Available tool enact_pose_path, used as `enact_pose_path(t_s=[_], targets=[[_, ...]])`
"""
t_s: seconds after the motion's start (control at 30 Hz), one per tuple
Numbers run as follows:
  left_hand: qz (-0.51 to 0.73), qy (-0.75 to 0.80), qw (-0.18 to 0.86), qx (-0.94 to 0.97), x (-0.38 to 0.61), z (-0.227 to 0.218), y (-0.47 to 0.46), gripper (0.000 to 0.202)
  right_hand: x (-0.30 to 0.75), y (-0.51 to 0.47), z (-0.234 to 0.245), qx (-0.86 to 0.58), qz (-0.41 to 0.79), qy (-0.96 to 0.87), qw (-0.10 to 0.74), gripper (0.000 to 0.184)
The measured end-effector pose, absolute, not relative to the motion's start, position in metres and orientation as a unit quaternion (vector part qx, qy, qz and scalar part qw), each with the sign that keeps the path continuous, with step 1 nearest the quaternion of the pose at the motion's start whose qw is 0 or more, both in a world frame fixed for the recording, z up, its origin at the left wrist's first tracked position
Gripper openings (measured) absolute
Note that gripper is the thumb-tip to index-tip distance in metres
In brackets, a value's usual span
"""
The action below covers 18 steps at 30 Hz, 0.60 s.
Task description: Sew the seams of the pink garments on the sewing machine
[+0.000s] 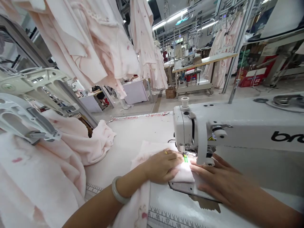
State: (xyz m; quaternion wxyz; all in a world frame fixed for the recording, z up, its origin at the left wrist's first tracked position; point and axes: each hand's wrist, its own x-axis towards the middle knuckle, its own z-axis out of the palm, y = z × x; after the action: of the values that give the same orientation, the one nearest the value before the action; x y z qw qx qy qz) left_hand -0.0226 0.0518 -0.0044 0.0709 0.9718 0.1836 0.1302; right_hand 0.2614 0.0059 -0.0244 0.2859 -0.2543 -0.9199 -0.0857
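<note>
Left hand, right hand flat, fingers spread, pressing pale pink fabric to sewing machine bed beside presser foot; even pressure keeps it smooth.

Pale pink garments are hanging in long drapes at 11 o'clock, while fluorescent light strips are glowing across the ceiling at 1 o'clock. A long wood-topped workbench is standing at 1 o'clock, just beside a distant sewing station. A steel upright post is rising at 2 o'clock, and red cartons are sitting on the floor behind it. Near 12 o'clock, a white-covered table is standing well back, and a small brown basket is resting on the pale tiled floor.
</note>
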Motion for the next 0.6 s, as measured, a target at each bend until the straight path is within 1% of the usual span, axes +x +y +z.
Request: enact_pose_path(t_s=[0.07, 0.13, 0.2, 0.23, 0.4, 0.5, 0.6], targets=[[0.104, 0.197, 0.049, 0.974, -0.022, 0.0, 0.048, 0.029, 0.264, 0.008, -0.026, -0.262, -0.075, -0.921, 0.277, 0.036], [0.076, 0.232, 0.005, 0.97, -0.021, 0.006, 0.04, 0.029, 0.267, 0.009, -0.026, -0.266, -0.065, -0.923, 0.272, 0.033], [0.069, 0.26, -0.028, 0.963, -0.018, 0.01, 0.027, 0.03, 0.269, 0.009, -0.024, -0.265, -0.051, -0.923, 0.273, 0.03], [0.076, 0.26, -0.028, 0.962, -0.017, 0.01, 0.021, 0.031, 0.269, 0.009, -0.023, -0.263, -0.041, -0.924, 0.274, 0.029], [0.128, 0.23, 0.073, 0.962, -0.017, -0.003, 0.002, 0.039, 0.265, 0.003, -0.02, -0.24, -0.014, -0.932, 0.27, 0.03], [0.137, 0.217, 0.108, 0.96, -0.021, -0.011, 0.006, 0.045, 0.263, 0.003, -0.025, -0.242, -0.032, -0.934, 0.262, 0.042], [0.134, 0.197, 0.12, 0.964, -0.023, -0.014, 0.017, 0.05, 0.262, 0.006, -0.031, -0.257, -0.043, -0.929, 0.262, 0.056]])
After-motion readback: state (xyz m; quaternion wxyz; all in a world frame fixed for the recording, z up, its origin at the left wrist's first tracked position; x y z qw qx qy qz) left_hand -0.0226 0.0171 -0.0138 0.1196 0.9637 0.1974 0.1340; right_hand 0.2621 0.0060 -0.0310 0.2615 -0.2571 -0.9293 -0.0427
